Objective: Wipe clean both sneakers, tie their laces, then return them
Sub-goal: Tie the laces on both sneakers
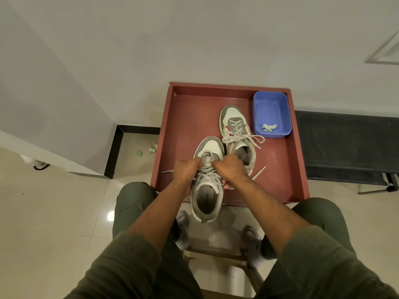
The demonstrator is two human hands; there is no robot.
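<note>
Left hand (187, 169) is curled, fingers closed on the laces (207, 167) at the near sneaker's (207, 190) throat, left side. Right hand (231, 169) is likewise curled, pinching the laces on the right side of the same throat; its fingertips show below the hand against the sneaker's right flank. The two hands sit close together over the tongue, knuckles nearly meeting. One lace end (167, 171) trails left of the left hand onto the surface; another lace end (259, 172) trails right of the right hand. The near sneaker stands upright, toe pointing away from the person, its heel overhanging the surface's near edge. The far sneaker (236, 134) stands just beyond and to the right, toe also pointing away, heel beside the right hand; its laces are tied in a bow across the throat. Both sneakers rest on a red-brown, rimmed surface (185, 117). A blue tub (272, 113) sits in the surface's far right corner, just beside the far sneaker's toe, holding a crumpled wipe (268, 126). Crumpled scraps (151, 149) lie on the floor (54, 212) left of the surface, near a black-edged wall base. The person sits with knees either side of the surface's near edge, in dark green sleeves and trousers.
</note>
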